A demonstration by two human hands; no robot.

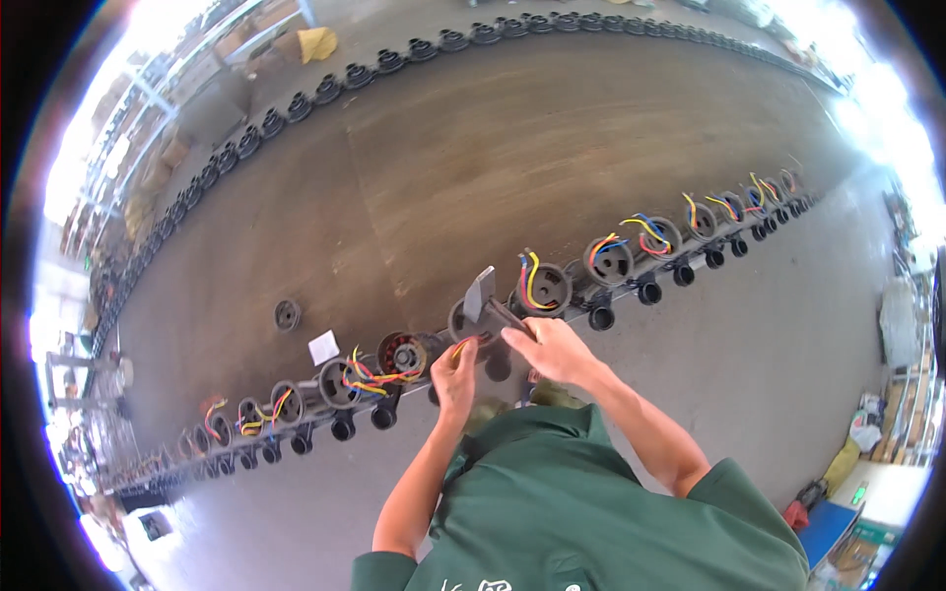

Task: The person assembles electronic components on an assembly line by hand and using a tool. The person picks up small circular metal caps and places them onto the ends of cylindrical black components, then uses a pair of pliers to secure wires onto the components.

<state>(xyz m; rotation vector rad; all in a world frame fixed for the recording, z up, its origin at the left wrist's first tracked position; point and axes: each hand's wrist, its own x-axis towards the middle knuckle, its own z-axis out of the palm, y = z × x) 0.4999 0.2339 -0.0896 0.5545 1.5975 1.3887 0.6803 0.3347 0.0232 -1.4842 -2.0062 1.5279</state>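
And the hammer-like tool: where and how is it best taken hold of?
Probably by its dark handle, from the person's right, as the right hand does: the slim handle slants toward that side, while the broad, flat grey head looks harder to wrap a hand around.

Broad brown worktop (591, 128), surface scuffed, spanned middle. Smooth grey floor (788, 315) lay on near side. Metal shelving (150, 91) with brown cartons (175, 151) stood at upper left. White glare (882, 94) washed out side edges of room.
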